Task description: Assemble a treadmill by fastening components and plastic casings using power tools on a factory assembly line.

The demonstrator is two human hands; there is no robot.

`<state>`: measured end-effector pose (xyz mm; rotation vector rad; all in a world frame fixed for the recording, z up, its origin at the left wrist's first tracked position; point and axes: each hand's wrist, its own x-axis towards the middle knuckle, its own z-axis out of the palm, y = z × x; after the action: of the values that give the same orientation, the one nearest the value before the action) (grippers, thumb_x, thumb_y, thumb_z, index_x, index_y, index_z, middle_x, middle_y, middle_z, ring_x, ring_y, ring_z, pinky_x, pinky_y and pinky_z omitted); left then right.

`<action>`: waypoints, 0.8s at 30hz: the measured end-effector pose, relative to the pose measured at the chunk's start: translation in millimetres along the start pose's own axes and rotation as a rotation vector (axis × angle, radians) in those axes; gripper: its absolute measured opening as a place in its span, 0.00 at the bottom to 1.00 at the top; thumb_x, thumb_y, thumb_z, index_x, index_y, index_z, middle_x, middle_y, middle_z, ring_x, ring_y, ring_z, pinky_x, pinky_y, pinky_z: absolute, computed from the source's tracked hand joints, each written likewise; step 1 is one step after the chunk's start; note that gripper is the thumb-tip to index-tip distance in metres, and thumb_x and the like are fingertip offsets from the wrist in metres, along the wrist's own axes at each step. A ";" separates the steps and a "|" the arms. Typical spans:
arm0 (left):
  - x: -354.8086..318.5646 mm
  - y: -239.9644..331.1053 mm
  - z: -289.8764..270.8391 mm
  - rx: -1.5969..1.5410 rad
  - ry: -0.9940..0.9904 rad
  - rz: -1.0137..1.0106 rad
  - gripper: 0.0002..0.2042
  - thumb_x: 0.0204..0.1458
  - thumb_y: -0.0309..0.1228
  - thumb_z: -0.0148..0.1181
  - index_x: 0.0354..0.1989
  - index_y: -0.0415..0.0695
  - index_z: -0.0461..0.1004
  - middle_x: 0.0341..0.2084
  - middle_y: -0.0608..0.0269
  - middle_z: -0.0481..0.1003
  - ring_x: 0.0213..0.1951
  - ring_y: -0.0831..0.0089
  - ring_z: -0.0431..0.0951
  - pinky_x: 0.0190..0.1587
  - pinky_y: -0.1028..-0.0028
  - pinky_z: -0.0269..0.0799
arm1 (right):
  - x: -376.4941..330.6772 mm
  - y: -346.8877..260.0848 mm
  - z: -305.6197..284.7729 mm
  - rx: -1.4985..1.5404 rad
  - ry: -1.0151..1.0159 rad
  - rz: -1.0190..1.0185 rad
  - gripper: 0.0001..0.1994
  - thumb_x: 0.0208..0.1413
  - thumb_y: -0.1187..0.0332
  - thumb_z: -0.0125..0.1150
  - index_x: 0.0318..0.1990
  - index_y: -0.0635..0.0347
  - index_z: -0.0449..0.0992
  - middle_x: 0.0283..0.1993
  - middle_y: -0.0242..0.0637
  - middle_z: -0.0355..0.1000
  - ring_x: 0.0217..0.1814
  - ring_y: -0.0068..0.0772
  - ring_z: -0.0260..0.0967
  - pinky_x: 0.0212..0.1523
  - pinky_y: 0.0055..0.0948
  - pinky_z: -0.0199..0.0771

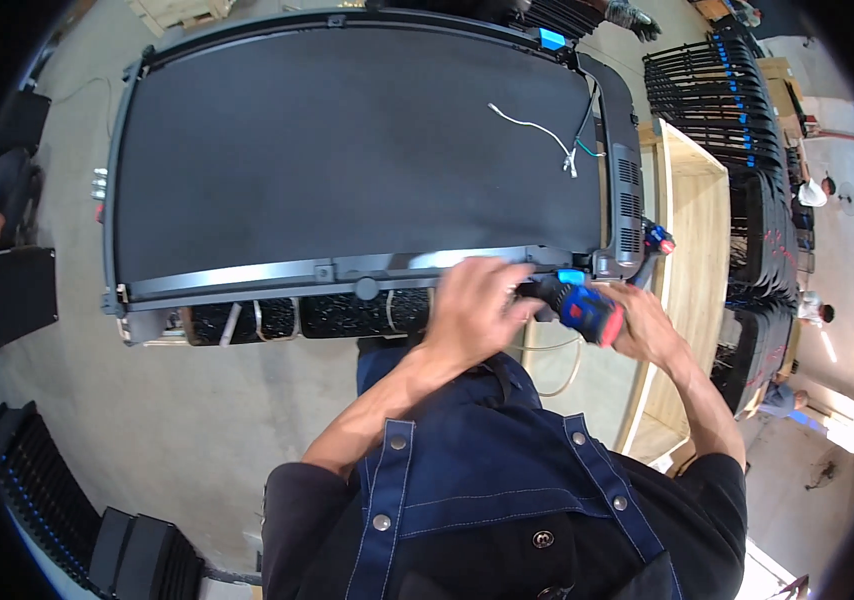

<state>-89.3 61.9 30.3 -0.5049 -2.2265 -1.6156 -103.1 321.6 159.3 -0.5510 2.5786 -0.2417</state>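
A treadmill deck with a wide black belt (pixel 347 150) lies before me, with a dark side rail (pixel 277 275) along its near edge. My right hand (pixel 642 325) is closed around a blue and red cordless drill (pixel 587 310), whose black nose points left toward the near right corner of the frame. Beside that nose, over the rail, is my left hand (pixel 477 310). Its fingers bend toward the drill's front end and are smeared by motion, so whether they grip anything is unclear. A blue corner piece (pixel 571 276) sits just above the drill.
White and green wires (pixel 537 130) lie loose on the belt's right end. A second blue and red tool (pixel 658 238) is by the vented motor cover (pixel 629 205). To the right stand an open wooden crate (pixel 697 200) and stacked black frames (pixel 707 90). More black parts (pixel 142 555) are lower left.
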 end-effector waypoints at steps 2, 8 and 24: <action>-30.2 -26.6 -57.9 0.380 0.057 -0.023 0.21 0.46 0.41 0.73 0.45 0.44 0.76 0.40 0.54 0.73 0.43 0.55 0.73 0.47 0.57 0.68 | -17.0 -11.4 30.7 0.207 -0.088 0.119 0.29 0.46 0.68 0.70 0.60 0.59 0.73 0.41 0.51 0.79 0.45 0.56 0.78 0.46 0.44 0.78; -35.6 -57.5 -134.0 0.599 -0.297 -0.127 0.20 0.49 0.37 0.71 0.48 0.42 0.76 0.37 0.60 0.72 0.43 0.59 0.70 0.47 0.60 0.66 | 10.5 -25.6 159.1 0.613 -0.455 0.525 0.27 0.50 0.46 0.71 0.47 0.60 0.77 0.34 0.42 0.80 0.35 0.42 0.79 0.42 0.40 0.76; -60.2 -90.7 -195.5 1.064 -0.424 -0.098 0.21 0.41 0.33 0.71 0.43 0.43 0.72 0.36 0.55 0.69 0.39 0.56 0.71 0.40 0.60 0.67 | 142.7 19.4 421.6 0.267 -0.339 0.728 0.35 0.54 0.52 0.67 0.67 0.52 0.62 0.56 0.55 0.73 0.62 0.58 0.71 0.57 0.53 0.74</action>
<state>-66.5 -155.8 -16.1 -0.4280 -3.0071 -0.1685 -14.0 249.7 -271.3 0.4149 2.1920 -0.2085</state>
